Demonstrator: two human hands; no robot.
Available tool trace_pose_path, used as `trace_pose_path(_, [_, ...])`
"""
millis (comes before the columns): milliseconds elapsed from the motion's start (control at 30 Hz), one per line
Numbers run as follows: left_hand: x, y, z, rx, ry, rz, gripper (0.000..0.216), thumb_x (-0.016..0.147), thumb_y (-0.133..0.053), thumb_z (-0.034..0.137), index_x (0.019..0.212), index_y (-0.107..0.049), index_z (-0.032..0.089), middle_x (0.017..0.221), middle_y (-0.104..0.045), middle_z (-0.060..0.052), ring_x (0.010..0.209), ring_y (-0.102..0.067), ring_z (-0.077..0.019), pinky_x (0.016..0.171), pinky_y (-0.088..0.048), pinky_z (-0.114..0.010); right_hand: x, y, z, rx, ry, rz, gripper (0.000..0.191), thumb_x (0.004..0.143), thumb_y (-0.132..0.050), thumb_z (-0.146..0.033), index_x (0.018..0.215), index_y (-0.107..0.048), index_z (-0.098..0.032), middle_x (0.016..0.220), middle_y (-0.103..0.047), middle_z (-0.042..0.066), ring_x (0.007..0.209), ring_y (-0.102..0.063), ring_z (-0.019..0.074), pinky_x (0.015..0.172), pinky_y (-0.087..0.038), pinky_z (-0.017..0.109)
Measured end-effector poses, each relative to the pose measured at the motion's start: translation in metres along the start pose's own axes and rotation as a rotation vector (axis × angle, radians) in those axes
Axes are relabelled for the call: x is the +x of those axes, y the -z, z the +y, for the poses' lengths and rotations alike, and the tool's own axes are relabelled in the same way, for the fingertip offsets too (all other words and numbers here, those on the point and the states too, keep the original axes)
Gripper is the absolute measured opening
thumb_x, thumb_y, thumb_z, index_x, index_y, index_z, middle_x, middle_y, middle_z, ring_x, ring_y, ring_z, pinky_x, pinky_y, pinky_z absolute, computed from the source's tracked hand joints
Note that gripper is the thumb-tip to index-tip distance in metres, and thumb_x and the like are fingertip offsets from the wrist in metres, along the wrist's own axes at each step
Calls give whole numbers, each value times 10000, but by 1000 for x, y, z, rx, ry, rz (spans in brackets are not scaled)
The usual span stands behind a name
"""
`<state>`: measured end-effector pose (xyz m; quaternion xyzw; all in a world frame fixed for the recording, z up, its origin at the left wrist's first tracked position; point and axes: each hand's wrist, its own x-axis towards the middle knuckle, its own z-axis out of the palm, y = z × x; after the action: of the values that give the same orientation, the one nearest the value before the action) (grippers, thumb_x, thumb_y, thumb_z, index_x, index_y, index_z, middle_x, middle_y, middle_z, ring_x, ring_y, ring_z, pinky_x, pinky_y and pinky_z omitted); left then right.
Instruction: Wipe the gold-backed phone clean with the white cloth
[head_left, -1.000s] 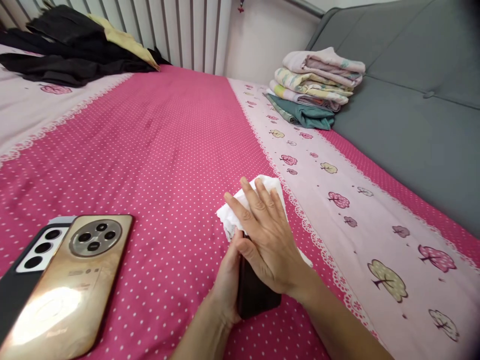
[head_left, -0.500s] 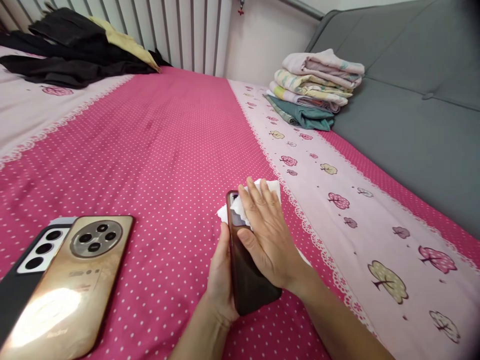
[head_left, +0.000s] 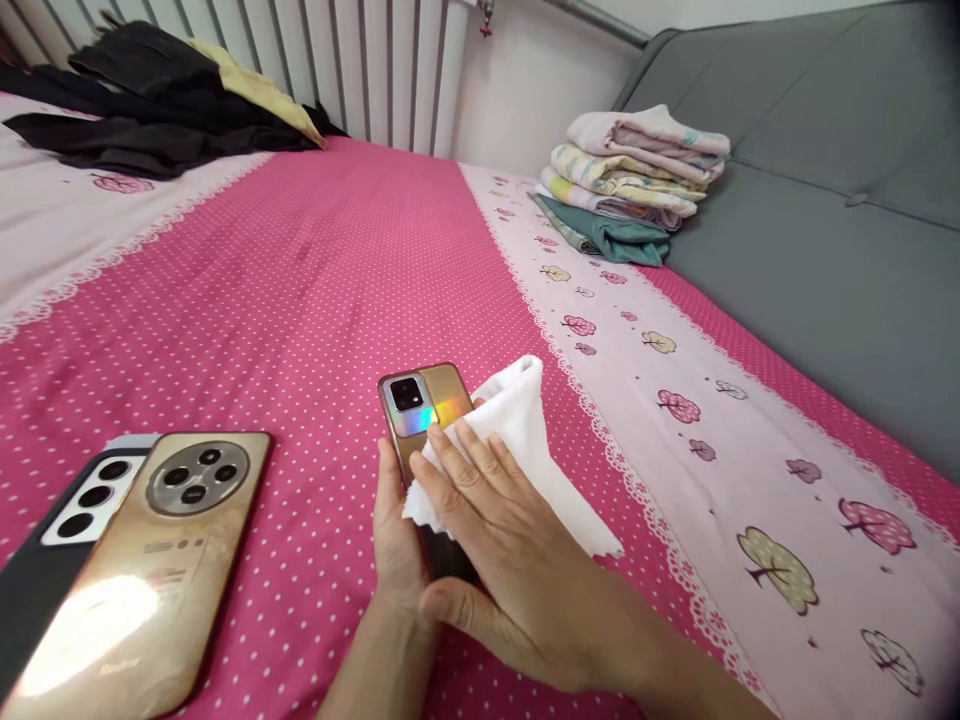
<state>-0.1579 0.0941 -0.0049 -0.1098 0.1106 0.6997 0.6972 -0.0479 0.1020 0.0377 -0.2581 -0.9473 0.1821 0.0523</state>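
My left hand (head_left: 397,545) grips a phone (head_left: 450,385) along its side and from beneath. The phone's back faces up, with a square camera block and a rainbow glare near its top. A white cloth (head_left: 517,420) covers part of the phone's back and drapes off its right side. My right hand (head_left: 502,530) lies flat on the cloth, fingers stretched out and pressing it against the phone, with the thumb apart. The lower part of the phone is hidden beneath my right hand.
At the lower left a gold phone (head_left: 165,560) with a round camera ring overlaps a dark phone (head_left: 45,580). Folded clothes (head_left: 630,185) are stacked by the grey headboard (head_left: 840,280). Dark garments (head_left: 150,100) lie at the far left, before a white radiator (head_left: 360,70).
The phone has tilted and shifted left, baring its camera block. My right hand and the cloth have moved down the phone's back, and more of the cloth now hangs out to the right.
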Motion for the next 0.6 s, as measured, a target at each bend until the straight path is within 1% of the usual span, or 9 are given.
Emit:
trace_pose_path(67, [0, 3, 3, 20, 31, 21, 485, 886, -370, 494, 861, -707, 147, 888, -726, -65, 1083, -596, -211, 1010, -395, -310, -4, 5, -3, 44, 24, -43, 697, 930, -365, -514, 1460, -96, -149, 1523, 32, 40, 1392, 70, 210, 1160, -38, 421])
trace_pose_path(133, [-1, 7, 7, 33, 79, 34, 480, 871, -399, 510, 858, -708, 144, 809, -728, -59, 982, -646, -202, 947, -451, -285, -6, 12, -3, 93, 75, -76, 626, 945, -380, -454, 1451, -162, -158, 1524, -42, 40, 1396, 24, 187, 1164, -65, 387])
trace_pose_path(233, [-2, 10, 9, 1, 155, 17, 434, 854, -449, 500, 874, -705, 150, 753, -723, -38, 799, -688, -167, 812, -522, -239, -5, 18, 5, 208, 189, -72, 448, 971, -354, -237, 1409, -296, -159, 1479, -275, 29, 1377, -163, 118, 1155, -151, 312])
trace_pose_path(300, [-4, 9, 9, -36, 218, -6, 472, 838, -468, 518, 927, -689, 110, 758, -717, -60, 742, -690, -171, 753, -545, -246, -2, 16, 15, 310, 241, 33, 382, 946, -341, -104, 1306, -456, -159, 1354, -483, 17, 1281, -370, 74, 1101, -273, 252])
trace_pose_path(333, [-5, 7, 8, -60, 260, -23, 512, 829, -474, 533, 951, -675, 78, 736, -709, -74, 710, -688, -174, 719, -553, -249, 0, 14, 19, 344, 266, 130, 347, 932, -358, -72, 1209, -548, -163, 1251, -579, 8, 1199, -467, 62, 1045, -341, 225])
trace_pose_path(400, [-7, 4, 6, -129, 347, -72, 563, 821, -482, 540, 970, -645, 23, 664, -681, -78, 611, -671, -153, 619, -552, -214, 4, 7, 26, 322, 319, 313, 292, 901, -424, -42, 1016, -647, -191, 1057, -683, -29, 1067, -566, 67, 962, -398, 228])
trace_pose_path(433, [-8, 3, 5, -163, 393, -99, 568, 818, -488, 537, 963, -634, 8, 623, -663, -68, 555, -653, -135, 563, -538, -186, 6, 3, 28, 272, 342, 381, 280, 884, -453, -37, 963, -662, -204, 1008, -698, -50, 1060, -570, 82, 969, -384, 257])
trace_pose_path(500, [-9, 2, 4, -203, 450, -125, 549, 808, -504, 534, 946, -629, 18, 588, -642, -49, 510, -633, -112, 516, -514, -154, 9, -2, 29, 167, 366, 443, 271, 867, -480, -43, 931, -667, -228, 992, -701, -80, 1131, -527, 121, 1042, -296, 340])
trace_pose_path(600, [-9, 5, 6, -156, 446, -117, 507, 792, -512, 556, 936, -652, 90, 656, -674, -49, 667, -677, -141, 680, -541, -204, 11, -5, 26, 119, 349, 398, 236, 893, -477, -113, 980, -658, -237, 1082, -672, -81, 1279, -386, 159, 1112, -159, 431])
